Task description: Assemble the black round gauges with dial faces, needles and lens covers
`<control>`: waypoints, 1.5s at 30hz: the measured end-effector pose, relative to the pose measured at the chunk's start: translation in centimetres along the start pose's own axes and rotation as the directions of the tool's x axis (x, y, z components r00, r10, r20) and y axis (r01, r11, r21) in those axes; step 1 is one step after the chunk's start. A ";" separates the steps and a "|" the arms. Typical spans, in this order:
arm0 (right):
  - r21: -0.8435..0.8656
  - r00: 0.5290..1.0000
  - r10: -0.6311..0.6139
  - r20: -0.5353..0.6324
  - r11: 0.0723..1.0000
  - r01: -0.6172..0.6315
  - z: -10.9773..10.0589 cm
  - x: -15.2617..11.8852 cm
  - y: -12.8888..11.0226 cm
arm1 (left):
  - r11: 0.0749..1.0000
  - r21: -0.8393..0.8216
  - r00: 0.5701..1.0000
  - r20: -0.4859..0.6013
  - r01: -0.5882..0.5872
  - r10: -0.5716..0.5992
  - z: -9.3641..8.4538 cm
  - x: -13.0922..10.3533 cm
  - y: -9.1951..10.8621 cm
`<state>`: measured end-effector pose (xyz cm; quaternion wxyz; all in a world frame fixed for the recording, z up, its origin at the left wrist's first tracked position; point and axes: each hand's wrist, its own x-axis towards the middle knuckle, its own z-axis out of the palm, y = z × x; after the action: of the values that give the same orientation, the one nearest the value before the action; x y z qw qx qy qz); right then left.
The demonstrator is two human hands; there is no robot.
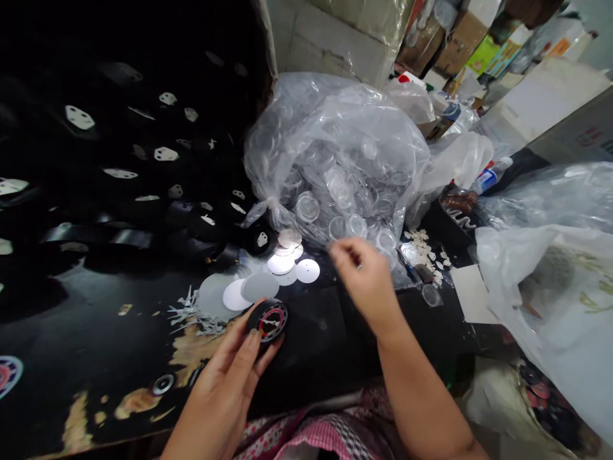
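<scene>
My left hand [230, 377] holds a small round black dial [269, 321] with red and white markings and a light pointer, its face turned up. My right hand [363, 275] is raised in front of a clear plastic bag [345, 121] full of round transparent covers [307, 207]. Its fingers are curled together, and what they hold, if anything, is too small to make out. White and grey discs [260, 287] lie overlapping beyond my left hand, beside a heap of thin grey pointers [204, 313].
Many black round parts with pale tags [166, 154] cover the left side. Small cream pieces [419, 246] lie scattered right of the bag, near a white card [474, 294]. A white plastic bag [565, 306] stands at far right. A metal ring [163, 384] lies near the worn table edge.
</scene>
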<state>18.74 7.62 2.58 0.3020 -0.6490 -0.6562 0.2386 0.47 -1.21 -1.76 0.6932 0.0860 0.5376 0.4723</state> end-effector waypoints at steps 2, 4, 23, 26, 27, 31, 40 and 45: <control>-0.235 0.984 0.070 -0.162 0.966 -0.107 -0.7 2.6 1.6 | 0.998 -0.062 0.999 0.048 0.008 -0.005 0.2 0.1 0.0; -0.355 0.984 0.090 -0.155 0.924 -0.141 -1.1 4.6 2.7 | 0.995 -0.082 0.994 0.097 0.048 -0.040 0.2 0.1 0.1; -0.113 0.848 -0.465 0.256 0.856 0.504 2.9 -5.5 -1.3 | 0.980 -0.195 0.985 0.174 0.047 -0.012 0.1 1.0 0.9; 0.012 0.942 -0.275 0.190 0.961 0.278 3.0 -4.6 -2.1 | 0.994 0.006 0.970 0.221 -0.105 0.101 -0.4 0.8 -0.1; 0.009 0.955 -0.223 0.194 0.974 0.226 3.2 -4.4 -2.4 | 0.982 0.082 0.960 0.242 -0.168 0.144 -0.6 0.7 -0.4; -0.083 0.956 -0.236 0.172 0.964 0.253 4.5 -4.0 -2.9 | 0.887 0.316 0.920 0.310 -0.337 0.239 -1.1 0.2 -1.2; 0.106 0.927 -0.372 0.042 0.925 0.366 6.9 -4.3 -3.9 | 0.670 0.546 0.860 0.234 -0.502 0.454 -2.8 -1.1 0.1; 0.194 0.908 -0.412 0.077 0.899 0.392 8.5 -3.9 -5.7 | 0.757 0.433 0.865 0.130 -0.490 0.486 -3.7 -2.0 1.1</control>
<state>8.61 4.13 0.27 0.3617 -0.4557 -0.7691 0.2646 -3.14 -3.57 -1.24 0.5093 0.3838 0.5879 0.4977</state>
